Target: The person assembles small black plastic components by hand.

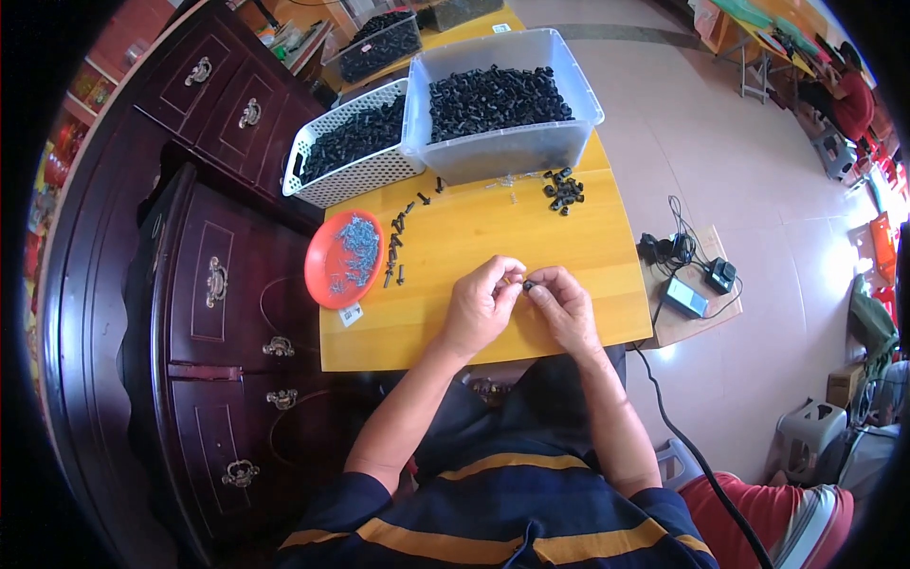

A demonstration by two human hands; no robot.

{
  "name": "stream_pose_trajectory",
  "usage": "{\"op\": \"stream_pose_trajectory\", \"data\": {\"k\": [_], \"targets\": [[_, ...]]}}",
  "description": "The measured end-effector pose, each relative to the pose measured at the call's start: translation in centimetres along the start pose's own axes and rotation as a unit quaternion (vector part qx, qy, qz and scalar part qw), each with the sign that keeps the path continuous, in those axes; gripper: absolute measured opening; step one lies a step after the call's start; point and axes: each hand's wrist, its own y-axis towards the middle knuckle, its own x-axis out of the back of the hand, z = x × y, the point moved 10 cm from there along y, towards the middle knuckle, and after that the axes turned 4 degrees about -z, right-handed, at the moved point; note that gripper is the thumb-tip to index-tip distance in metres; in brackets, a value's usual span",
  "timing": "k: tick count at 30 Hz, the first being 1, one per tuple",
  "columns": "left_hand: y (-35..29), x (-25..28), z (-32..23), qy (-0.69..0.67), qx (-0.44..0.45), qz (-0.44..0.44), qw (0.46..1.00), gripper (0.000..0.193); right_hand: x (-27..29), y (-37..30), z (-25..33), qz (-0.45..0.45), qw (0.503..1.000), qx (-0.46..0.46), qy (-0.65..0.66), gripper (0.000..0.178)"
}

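Observation:
Close to the table's front edge, my two hands meet at the fingertips. Pinched in my right hand (571, 313) is a small black plastic part (529, 284). My left hand (477, 308) is closed right beside it, thumb against forefinger; what it grips is too small to make out. To the left, a red plastic dish (319, 263) holds many small silvery screws (358, 248). A line of black plastic pieces (394, 248) lies between the dish and my hands. Farther off sit a heap of short black caps (566, 192) and a few scattered screws (512, 180).
A clear bin (517, 156) and a white perforated basket (365, 180), both full of black parts, stand at the table's (455, 242) far side. Dark wooden cabinets (213, 275) border the left. Cables and small devices (684, 297) rest on a low surface at right. Other people sit nearby.

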Motion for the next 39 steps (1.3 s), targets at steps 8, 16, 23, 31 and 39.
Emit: {"op": "stream_pose_trajectory", "data": {"k": [8,16,23,31,39], "targets": [[0.6,-1.7,1.3,-0.107,0.103,0.102,0.984,0.016,0.6,0.1,-0.8,0.015,0.994,-0.02,0.105,0.012],[3.7,-5.3,6.3,-0.246,0.206,0.124,0.939,0.018,1.4,0.1,-0.6,0.027,0.976,-0.037,0.212,0.016],[8.3,-8.3,2.4,0.195,-0.113,0.084,0.971,0.032,1.3,0.3,-1.1,0.03,0.968,-0.048,0.245,0.017],[9.1,-10.0,3.1,0.252,-0.132,0.086,0.955,0.025,1.1,0.2,-1.2,0.033,0.967,-0.056,0.246,0.017],[6.1,-7.1,3.1,0.247,-0.136,0.075,0.956,0.009,1.0,0.2,-1.1,0.037,0.969,-0.048,0.241,0.017]]}}
